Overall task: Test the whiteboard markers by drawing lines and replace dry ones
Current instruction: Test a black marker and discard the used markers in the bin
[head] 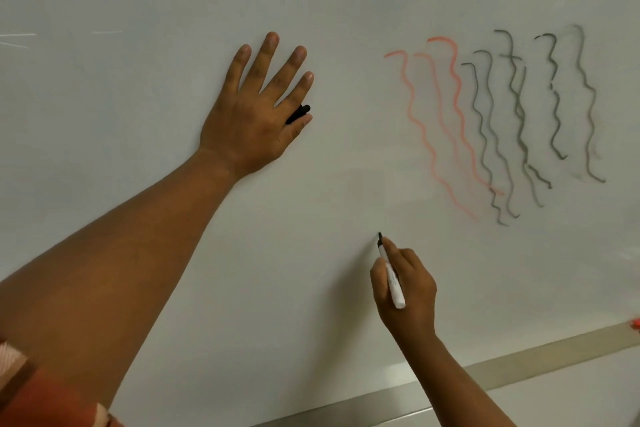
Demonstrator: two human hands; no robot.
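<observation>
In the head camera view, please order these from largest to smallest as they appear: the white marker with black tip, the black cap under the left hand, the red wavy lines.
1. Red wavy lines.
2. White marker with black tip, in the right hand.
3. Black cap, partly hidden under the left hand, so its full size is unsure.
</observation>
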